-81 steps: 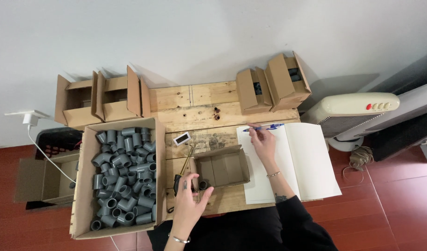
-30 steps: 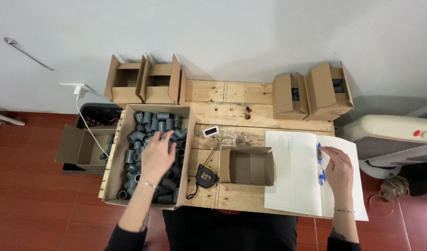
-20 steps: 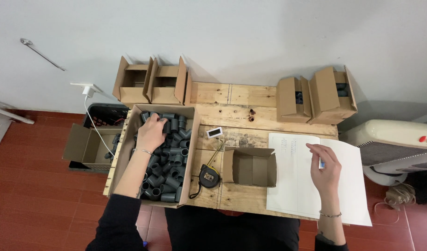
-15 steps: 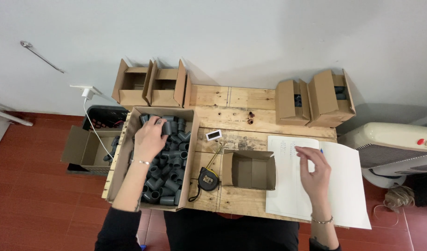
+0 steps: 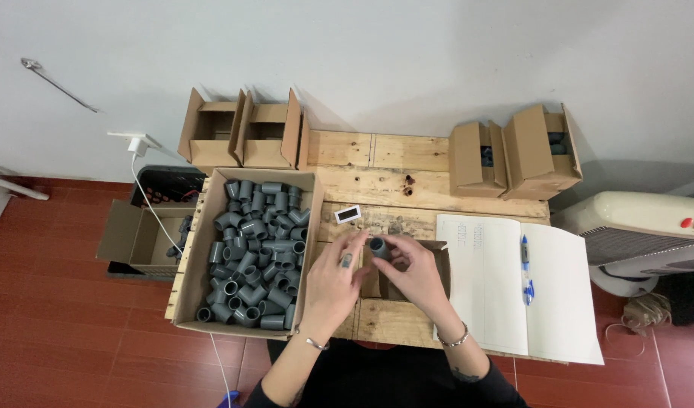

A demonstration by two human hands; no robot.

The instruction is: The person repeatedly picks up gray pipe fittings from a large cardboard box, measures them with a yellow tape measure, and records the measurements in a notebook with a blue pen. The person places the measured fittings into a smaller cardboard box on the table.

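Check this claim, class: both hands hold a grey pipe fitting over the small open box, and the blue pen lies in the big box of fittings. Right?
Not quite. The head view shows the pen lying on the open notebook, not in the big box. Both hands, left and right, do hold the fitting over the small box.
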